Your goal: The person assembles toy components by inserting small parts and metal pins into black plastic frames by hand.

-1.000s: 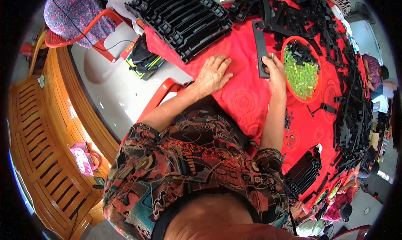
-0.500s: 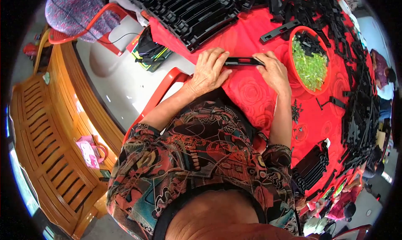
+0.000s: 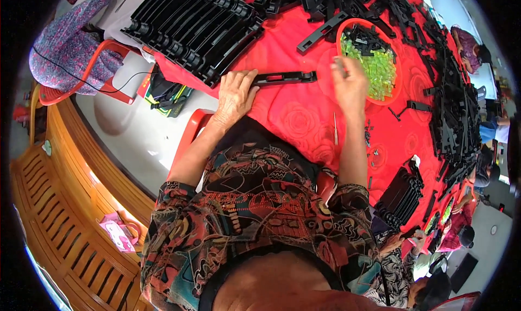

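Observation:
My left hand (image 3: 236, 94) grips one end of a long black plastic strip-like part (image 3: 287, 78), which has a slot in it and lies along the red cloth. The part's right end sticks out free. My right hand (image 3: 351, 84) is off the part, hovering at the left side of a round orange-red bowl (image 3: 396, 67). Motion smears its fingers, so whether they hold anything cannot be made out. Inside the bowl lie small translucent green pieces (image 3: 380, 69) and small black pieces (image 3: 364, 41). Another black strip (image 3: 321, 33) rests just beyond the bowl's left rim.
Rows of black parts (image 3: 192, 31) are stacked at the far left. Loose black parts (image 3: 456, 115) are heaped along the right. A thin pointed tool (image 3: 335, 127) lies left of my right forearm. A smaller black stack (image 3: 400, 197) sits near right. Other people are around the table.
My right hand has let go of the black part and moved beside the bowl. My left hand still holds the part. The whole view has shifted, with the table things now farther left.

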Motion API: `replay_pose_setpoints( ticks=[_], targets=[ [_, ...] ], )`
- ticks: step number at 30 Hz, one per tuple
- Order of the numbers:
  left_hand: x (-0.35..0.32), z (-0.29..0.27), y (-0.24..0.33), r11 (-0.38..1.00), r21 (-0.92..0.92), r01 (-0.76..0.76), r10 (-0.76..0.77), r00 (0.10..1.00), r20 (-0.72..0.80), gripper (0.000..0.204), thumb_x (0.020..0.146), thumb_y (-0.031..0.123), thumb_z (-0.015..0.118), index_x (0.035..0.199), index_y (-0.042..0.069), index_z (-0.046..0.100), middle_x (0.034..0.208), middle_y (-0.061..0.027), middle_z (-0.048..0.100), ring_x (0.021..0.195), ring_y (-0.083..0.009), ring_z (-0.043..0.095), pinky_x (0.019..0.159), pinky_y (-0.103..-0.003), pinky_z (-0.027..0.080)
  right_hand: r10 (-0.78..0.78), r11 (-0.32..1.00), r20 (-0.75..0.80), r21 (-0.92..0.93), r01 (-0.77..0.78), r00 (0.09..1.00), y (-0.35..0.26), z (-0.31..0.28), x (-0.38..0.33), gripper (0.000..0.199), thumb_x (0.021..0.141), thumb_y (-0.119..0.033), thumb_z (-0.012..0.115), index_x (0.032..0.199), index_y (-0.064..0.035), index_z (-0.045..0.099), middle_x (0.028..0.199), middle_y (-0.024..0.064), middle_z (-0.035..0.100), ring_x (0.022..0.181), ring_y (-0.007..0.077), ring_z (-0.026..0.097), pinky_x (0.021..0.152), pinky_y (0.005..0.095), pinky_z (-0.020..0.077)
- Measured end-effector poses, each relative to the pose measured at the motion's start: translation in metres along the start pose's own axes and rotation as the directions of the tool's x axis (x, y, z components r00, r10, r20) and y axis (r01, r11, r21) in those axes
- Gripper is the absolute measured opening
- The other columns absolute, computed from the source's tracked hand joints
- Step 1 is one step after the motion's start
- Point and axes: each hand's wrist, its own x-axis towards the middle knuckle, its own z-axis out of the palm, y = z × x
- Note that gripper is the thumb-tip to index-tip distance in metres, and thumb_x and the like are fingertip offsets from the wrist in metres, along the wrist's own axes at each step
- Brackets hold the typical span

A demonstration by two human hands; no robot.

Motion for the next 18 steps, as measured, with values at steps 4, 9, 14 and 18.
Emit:
replay_pose_setpoints(
  ticks=[4,9,14,18],
  targets=[
    [0.000,0.000,-0.001,1.000,-0.005,-0.003,0.003,1.000,-0.001,0.044,0.073,0.014,0.068,0.114,0.005,0.054,0.100,-0.0092,0.056,0.093,-0.0261,0.050,0.079,-0.037,0.040,0.068,0.947,-0.010,-0.313,-0.068,0.998,0.056,-0.030,0.025,0.015,0.080,-0.012,0.060,0.092,-0.0026,0.062,0.086,0.0194,0.060,0.078,0.0365,0.060,0.067,0.0442,0.0464],
    [0.000,0.001,-0.002,1.000,-0.019,-0.017,0.017,1.000,-0.007,0.044,0.072,0.013,0.068,0.114,0.005,0.054,0.100,-0.0093,0.056,0.091,-0.0262,0.051,0.077,-0.037,0.040,0.059,0.909,0.024,-0.414,-0.044,0.998,0.081,-0.023,0.050,0.017,0.082,-0.017,0.059,0.092,-0.0046,0.062,0.085,0.0208,0.062,0.080,0.0394,0.060,0.068,0.0462,0.0460],
    [-0.001,0.000,-0.002,1.000,-0.002,-0.016,0.016,1.000,0.000,0.045,0.072,0.013,0.069,0.114,0.005,0.054,0.100,-0.0092,0.056,0.091,-0.0260,0.052,0.076,-0.037,0.040,0.095,0.903,0.079,-0.426,-0.052,0.992,0.084,0.004,0.072,0.019,0.080,-0.020,0.062,0.092,-0.0054,0.060,0.086,0.0193,0.064,0.083,0.0404,0.061,0.070,0.0489,0.0470],
    [-0.001,0.002,-0.003,1.000,-0.010,-0.025,0.025,1.000,-0.016,0.044,0.073,0.014,0.068,0.114,0.005,0.054,0.100,-0.0089,0.057,0.091,-0.0259,0.051,0.076,-0.037,0.040,0.164,0.860,0.119,-0.504,-0.083,0.979,0.069,0.009,0.071,0.020,0.079,-0.017,0.062,0.093,-0.0048,0.056,0.089,0.0201,0.064,0.085,0.0413,0.060,0.070,0.0515,0.0467]
  ],
)
